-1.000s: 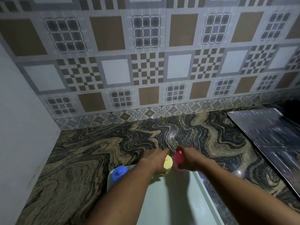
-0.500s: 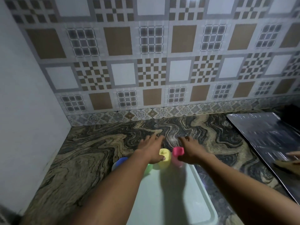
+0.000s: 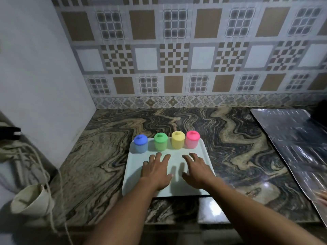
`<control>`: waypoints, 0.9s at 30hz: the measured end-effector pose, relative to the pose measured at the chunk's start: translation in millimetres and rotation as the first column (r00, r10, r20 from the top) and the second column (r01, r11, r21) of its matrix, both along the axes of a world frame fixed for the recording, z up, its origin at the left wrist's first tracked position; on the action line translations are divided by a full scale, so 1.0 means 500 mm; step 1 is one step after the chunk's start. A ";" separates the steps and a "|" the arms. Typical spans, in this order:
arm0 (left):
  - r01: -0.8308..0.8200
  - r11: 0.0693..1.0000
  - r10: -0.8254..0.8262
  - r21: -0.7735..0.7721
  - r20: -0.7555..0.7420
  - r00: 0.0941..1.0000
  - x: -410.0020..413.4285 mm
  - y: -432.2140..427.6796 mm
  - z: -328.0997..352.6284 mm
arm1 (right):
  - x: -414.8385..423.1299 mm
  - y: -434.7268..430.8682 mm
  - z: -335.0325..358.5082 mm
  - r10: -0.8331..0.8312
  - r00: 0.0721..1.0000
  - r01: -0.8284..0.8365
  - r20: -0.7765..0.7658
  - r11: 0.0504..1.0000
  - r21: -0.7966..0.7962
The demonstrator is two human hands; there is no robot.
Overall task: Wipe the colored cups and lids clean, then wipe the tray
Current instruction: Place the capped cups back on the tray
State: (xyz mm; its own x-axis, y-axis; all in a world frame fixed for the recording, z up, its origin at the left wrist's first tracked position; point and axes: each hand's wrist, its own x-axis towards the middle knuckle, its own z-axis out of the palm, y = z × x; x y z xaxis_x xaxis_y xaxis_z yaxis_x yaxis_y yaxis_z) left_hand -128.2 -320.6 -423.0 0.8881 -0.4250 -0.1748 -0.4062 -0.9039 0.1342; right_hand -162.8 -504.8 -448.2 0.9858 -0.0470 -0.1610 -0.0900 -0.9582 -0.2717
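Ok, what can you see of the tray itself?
The tray is pale, rectangular, round-cornered, low-rimmed, plastic-looking. It lies flat on the counter near the front edge. Along its far side stand a blue cup, green cup, yellow cup and pink cup, lidded. The left hand and right hand spread over its middle; contact unclear.

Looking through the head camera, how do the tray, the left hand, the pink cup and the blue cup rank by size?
1. tray
2. left hand, though it is nearer the camera
3. pink cup and blue cup: they look alike, so no ranking
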 end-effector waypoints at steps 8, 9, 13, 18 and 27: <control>-0.136 0.986 0.158 0.092 -0.294 0.943 -0.055 0.067 -0.086 | -0.052 0.047 -0.073 0.021 0.990 -0.019 -0.138 1.000 0.015; -0.137 0.986 0.161 0.099 -0.310 0.937 -0.055 0.069 -0.091 | -0.050 0.050 -0.080 0.016 0.992 -0.016 -0.128 1.000 0.003; -0.133 0.988 0.153 0.085 -0.318 0.936 -0.027 0.066 -0.096 | -0.020 0.057 -0.100 -0.010 0.993 0.011 -0.114 1.000 0.014; -0.122 0.989 0.143 0.087 -0.309 0.940 0.045 0.058 -0.095 | 0.046 0.046 -0.107 -0.022 0.993 0.023 -0.115 1.000 0.007; -0.081 0.992 0.107 0.095 -0.316 0.943 0.233 0.029 -0.090 | 0.223 0.022 -0.099 -0.064 0.988 0.064 -0.143 0.998 -0.007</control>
State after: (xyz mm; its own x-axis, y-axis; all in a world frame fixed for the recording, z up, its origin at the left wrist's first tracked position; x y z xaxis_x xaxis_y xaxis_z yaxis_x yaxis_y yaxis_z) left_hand -11.5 -306.2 -467.9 0.8153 -0.3149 -0.4860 -0.2661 -0.9491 0.1686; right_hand -51.3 -493.9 -497.8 0.9476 -0.1096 -0.3001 -0.1888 -0.9498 -0.2493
